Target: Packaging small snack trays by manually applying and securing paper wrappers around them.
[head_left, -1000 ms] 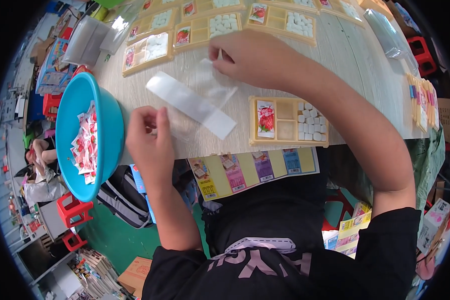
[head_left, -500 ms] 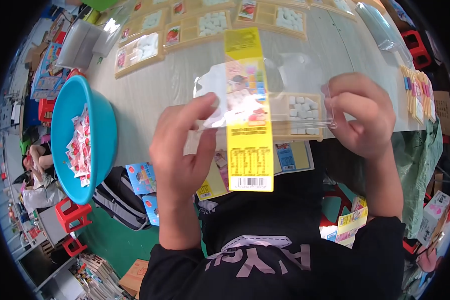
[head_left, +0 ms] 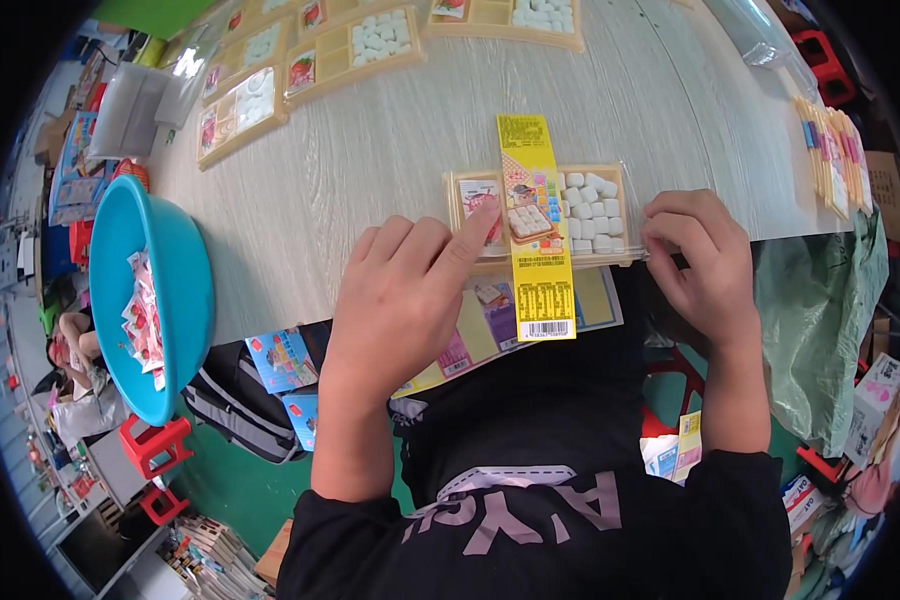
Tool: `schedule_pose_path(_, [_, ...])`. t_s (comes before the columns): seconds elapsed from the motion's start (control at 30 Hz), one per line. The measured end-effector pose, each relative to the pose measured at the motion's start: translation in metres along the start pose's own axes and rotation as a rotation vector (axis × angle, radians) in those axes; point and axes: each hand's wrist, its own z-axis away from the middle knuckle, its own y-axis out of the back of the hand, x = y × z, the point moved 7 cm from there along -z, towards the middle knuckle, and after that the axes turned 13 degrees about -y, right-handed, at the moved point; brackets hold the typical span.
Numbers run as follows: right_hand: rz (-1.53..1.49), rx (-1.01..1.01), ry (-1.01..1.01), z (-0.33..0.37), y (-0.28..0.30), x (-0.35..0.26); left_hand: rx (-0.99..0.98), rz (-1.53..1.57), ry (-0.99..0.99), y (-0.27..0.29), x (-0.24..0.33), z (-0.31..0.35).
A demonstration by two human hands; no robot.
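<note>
In front of me a pale yellow plastic tray holds white marshmallows on its right side and a strawberry-printed sachet on its left. A clear plastic lid lies over the tray. Across its middle runs a yellow printed card strip, which hangs past the near edge. My left hand has its index finger stretched out, touching the lid over the sachet; its thumb is hidden. At the lid's near right corner, my right hand has curled fingers, with the fingertips pinched on the lid's edge.
Several filled trays stand at the far left of the table. A blue basin of sachets is at the left, beside stacked clear lids. Bundled sticks lie at the right edge, above a green plastic sheet. Printed card sheets stick out below the tray.
The clear lid with the yellow strip has come down onto the tray. My left hand has let go of the lid's left side and now touches its top; my right hand has lowered with it.
</note>
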Motion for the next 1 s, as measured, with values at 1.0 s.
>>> schedule_pose_path(1.0, [0.016,-0.307,-0.043,-0.005,-0.018,-0.016,-0.010,0.063,0.022,-0.006,0.011,0.013])
